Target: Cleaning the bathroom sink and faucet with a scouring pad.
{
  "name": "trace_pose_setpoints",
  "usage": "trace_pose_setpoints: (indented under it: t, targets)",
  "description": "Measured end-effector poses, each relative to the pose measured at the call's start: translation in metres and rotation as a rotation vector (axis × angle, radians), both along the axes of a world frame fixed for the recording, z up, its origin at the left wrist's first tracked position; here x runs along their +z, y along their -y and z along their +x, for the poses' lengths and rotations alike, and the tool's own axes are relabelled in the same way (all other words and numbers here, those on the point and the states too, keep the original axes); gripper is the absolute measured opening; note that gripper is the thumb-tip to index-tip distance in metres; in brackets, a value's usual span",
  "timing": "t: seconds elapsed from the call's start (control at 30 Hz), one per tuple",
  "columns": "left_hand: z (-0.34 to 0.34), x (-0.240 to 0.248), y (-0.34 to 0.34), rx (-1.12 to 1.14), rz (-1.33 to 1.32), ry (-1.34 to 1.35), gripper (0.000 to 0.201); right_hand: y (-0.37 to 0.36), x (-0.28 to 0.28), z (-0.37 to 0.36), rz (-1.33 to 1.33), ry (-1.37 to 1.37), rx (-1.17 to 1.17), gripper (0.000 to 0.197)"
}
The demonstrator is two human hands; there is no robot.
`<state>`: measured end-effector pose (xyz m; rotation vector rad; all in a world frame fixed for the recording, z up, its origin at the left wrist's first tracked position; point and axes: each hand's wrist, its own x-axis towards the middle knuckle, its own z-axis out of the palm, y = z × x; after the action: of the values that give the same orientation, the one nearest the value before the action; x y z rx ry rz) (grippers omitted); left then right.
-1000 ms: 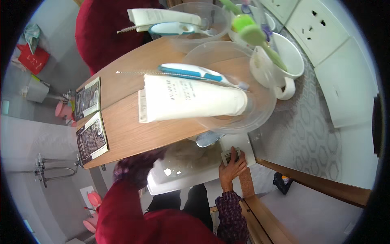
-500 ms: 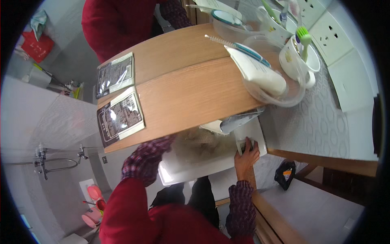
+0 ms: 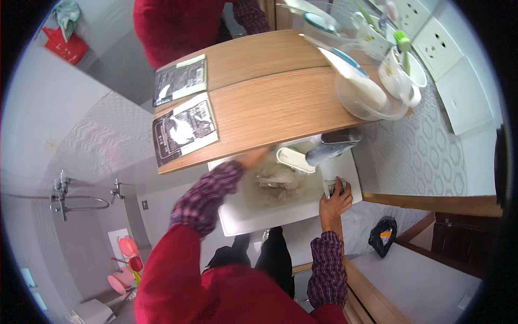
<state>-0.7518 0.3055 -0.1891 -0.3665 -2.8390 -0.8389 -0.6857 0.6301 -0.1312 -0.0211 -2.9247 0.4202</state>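
A white sink [image 3: 237, 218] holds cloudy water, with a pale, net-textured wet cloth [image 3: 283, 179] in it. My left hand [image 3: 256, 157] is smeared by motion at the sink's far side, its fingers partly hidden beneath the wooden shelf's edge. At the right rim, my right hand [image 3: 337, 202] closes its fingers round a small pale block with a dark label [image 3: 332, 187]. A white oval dish-like piece [image 3: 295, 160] lies at the sink's back, beside a dark, shiny package or bottle [image 3: 328, 154].
Above the sink juts a wooden shelf [image 3: 270, 116], bearing a flat printed sachet [image 3: 185, 129], a clear plastic bowl [image 3: 372, 110] with a white tube, and a white cup [image 3: 404, 81] with brushes. A mirror reflects these. At right hangs a black bag [image 3: 382, 236].
My view has shifted, showing more of the sink, cloth and oval piece. My left hand, hidden before, now partly shows by the shelf edge. My right hand stays on the block.
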Motion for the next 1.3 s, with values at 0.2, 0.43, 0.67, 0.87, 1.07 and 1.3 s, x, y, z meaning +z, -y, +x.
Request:
trace_pose_setpoints:
  t: [0.2, 0.43, 0.67, 0.87, 1.07, 1.3]
  targets:
    - [-0.037, -0.042, -0.036, -0.019, 0.169, 0.174, 0.055, 0.007, 0.007, 0.001, -0.027, -0.049, -0.035, 0.065]
    - [0.107, 0.057, 0.098, 0.296, -0.211, -0.065, 0.044, 0.003, 0.003, 0.0, -0.014, -0.034, -0.008, 0.07]
    - [0.117, 0.08, 0.068, 0.407, -0.187, -0.131, 0.041, -0.001, -0.001, 0.003, -0.046, -0.047, -0.008, 0.071]
    - [0.115, 0.077, 0.031, 0.303, -0.239, -0.057, 0.043, -0.002, -0.002, -0.003, -0.058, -0.039, -0.007, 0.071]
    - [0.13, 0.072, 0.004, 0.202, 0.015, -0.036, 0.036, 0.029, 0.022, -0.006, -0.494, 0.183, 0.247, 0.063]
    - [0.158, 0.08, -0.03, 0.287, 0.157, -0.053, 0.037, 0.078, 0.051, 0.003, -2.114, 0.928, 0.244, 0.05]
